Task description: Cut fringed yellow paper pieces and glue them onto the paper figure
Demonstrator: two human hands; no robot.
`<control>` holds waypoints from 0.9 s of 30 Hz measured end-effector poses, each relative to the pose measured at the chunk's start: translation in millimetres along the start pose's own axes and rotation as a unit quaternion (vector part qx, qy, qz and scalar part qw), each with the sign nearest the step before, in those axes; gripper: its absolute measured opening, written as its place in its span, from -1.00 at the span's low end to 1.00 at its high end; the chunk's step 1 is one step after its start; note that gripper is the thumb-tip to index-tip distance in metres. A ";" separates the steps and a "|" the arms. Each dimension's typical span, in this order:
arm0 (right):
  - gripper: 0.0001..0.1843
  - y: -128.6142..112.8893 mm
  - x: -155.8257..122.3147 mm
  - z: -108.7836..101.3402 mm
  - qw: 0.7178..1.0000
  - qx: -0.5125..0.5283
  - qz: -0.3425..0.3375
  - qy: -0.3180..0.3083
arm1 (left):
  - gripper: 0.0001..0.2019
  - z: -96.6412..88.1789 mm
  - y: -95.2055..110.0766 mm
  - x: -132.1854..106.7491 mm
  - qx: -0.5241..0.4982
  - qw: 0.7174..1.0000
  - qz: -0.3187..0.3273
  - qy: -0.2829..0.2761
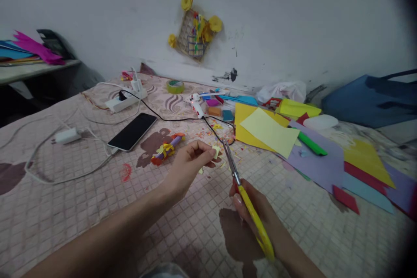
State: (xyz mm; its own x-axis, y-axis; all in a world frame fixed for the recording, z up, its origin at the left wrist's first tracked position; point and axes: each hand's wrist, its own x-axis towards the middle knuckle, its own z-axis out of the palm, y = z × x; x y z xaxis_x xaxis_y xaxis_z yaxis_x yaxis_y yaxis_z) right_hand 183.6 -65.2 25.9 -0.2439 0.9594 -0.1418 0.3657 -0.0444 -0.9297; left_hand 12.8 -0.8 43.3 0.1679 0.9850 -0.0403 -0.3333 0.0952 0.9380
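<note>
Between the thumb and fingers of my left hand is a small piece of pale yellow paper. My right hand grips yellow-handled scissors, their blades pointing up and away, close to the paper but apart from it. The blades look nearly closed. Left of my left hand lies a rolled paper piece in purple and orange with a yellow bow-like strip round it. Tiny paper scraps are scattered on the patterned cloth beyond my hands.
A glue gun lies at the back, its black cord running to a power strip. A phone with a charging cable lies left. Coloured sheets, a green marker-like roll and a blue bag are right. Green tape sits behind.
</note>
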 end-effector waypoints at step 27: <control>-0.75 10.8 3.5 5.5 0.998 -0.053 0.024 0.031 | -0.90 7.1 0.9 -4.5 -0.032 0.998 0.012 0.043</control>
State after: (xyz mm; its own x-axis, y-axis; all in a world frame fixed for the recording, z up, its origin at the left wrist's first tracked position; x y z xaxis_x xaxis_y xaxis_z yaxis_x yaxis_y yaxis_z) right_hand 181.7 -63.9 13.5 -0.1696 0.9724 -0.1603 0.4695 -0.0633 -0.8806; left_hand 18.2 -6.2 46.8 0.0801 0.9955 -0.0499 -0.3953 0.0777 0.9153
